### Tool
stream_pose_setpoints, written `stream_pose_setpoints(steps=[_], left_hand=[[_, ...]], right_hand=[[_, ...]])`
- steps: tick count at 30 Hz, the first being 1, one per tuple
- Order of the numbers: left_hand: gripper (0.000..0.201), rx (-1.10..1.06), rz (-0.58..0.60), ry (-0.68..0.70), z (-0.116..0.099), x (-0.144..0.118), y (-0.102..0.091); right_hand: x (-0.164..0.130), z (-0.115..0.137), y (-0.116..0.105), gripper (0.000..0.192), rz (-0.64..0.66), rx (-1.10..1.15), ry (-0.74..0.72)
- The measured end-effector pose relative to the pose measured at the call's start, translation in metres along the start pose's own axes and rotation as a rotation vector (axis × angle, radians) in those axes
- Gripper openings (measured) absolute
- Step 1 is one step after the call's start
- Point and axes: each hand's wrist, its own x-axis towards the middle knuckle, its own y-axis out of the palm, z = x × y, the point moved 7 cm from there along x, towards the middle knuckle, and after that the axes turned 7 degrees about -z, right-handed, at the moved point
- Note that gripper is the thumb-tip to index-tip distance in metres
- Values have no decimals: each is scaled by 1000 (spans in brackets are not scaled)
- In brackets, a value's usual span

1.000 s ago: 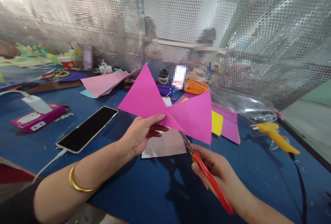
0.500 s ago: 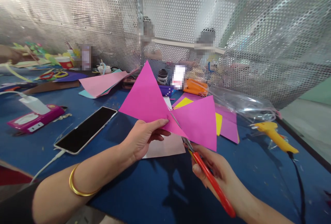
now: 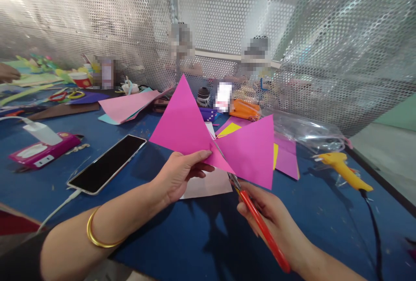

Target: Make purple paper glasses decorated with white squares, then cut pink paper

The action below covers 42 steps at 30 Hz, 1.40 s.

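Note:
A bright pink sheet of paper (image 3: 180, 121) is pinched between the thumb and fingers of my left hand (image 3: 186, 170). It is cut most of the way across, so a right-hand flap (image 3: 251, 153) spreads away from the pointed left part. My right hand (image 3: 263, 207) grips red-handled scissors (image 3: 264, 229), their blades lying in the cut near the paper's middle. Below the pink paper, a pale sheet (image 3: 208, 185) rests on the blue table. Behind the flap lie purple paper (image 3: 286, 155) and yellow paper (image 3: 231, 129), both partly hidden.
To the left are a charging phone (image 3: 108, 164) and a magenta power strip (image 3: 45, 149). A yellow glue gun (image 3: 344, 170) lies right, its cord trailing forward. Pink sheets (image 3: 130, 103), an orange pouch (image 3: 245, 109) and clear plastic (image 3: 308, 129) sit before the perforated metal screen (image 3: 227, 21). Another person's hand (image 3: 9, 73) shows far left.
My right hand and the scissors' handles have shifted slightly left and closed somewhat. The paper's right flap has lifted a little at its upper corner. My left hand keeps its hold.

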Motion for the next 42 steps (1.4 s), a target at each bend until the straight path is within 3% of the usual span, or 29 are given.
stream_pose_setpoints(steps=[11, 24, 33, 42], left_hand=[[20, -45, 41, 7, 0, 1, 0], [19, -15, 8, 2, 4, -4, 3], [17, -19, 2, -11, 7, -3, 5], [17, -44, 20, -9, 7, -3, 6]], right_hand=[[2, -7, 1, 52, -15, 34, 24], [-1, 2, 0, 41, 17, 72, -36], [-1, -6, 2, 35, 4, 43, -15], [0, -16, 3, 49, -87, 114, 9]])
